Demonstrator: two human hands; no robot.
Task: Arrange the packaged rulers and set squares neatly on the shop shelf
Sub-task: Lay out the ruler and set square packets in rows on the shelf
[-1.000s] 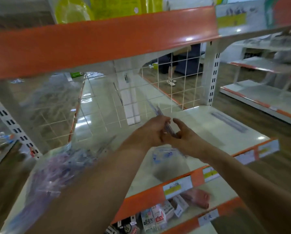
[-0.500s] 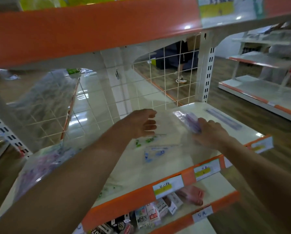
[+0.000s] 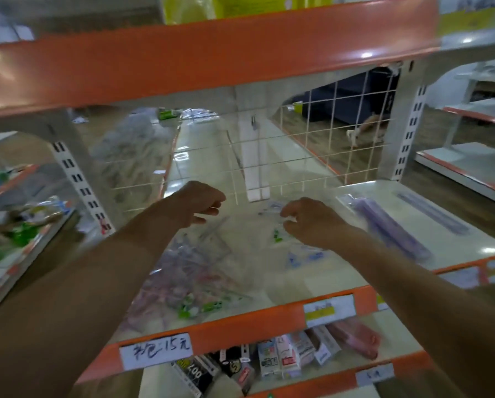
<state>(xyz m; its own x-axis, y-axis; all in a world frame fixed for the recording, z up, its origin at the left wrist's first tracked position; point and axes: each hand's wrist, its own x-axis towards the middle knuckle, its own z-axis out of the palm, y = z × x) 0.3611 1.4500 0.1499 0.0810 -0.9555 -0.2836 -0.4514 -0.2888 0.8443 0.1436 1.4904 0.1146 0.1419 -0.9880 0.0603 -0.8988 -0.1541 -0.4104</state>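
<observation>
We find the shelf (image 3: 476, 237) carrying a loose heap of clear packets (image 3: 189, 271) with rulers and set squares inside on its left half, a flat packet (image 3: 301, 255) mid-shelf, a purple pack (image 3: 389, 228) towards the right and a long ruler (image 3: 433, 215) beyond it. Small boxes (image 3: 283, 357) fill the tier below. Our left hand (image 3: 196, 203) hovers over the heap, fingers loosely curled and holding nothing, while our right hand (image 3: 312, 222) curls at the flat packet's far edge, too blurred for us to tell whether it grips. A wire grid (image 3: 326, 145) closes the back and an orange lip (image 3: 255, 318) the front, with bare shelf around the ruler.
</observation>
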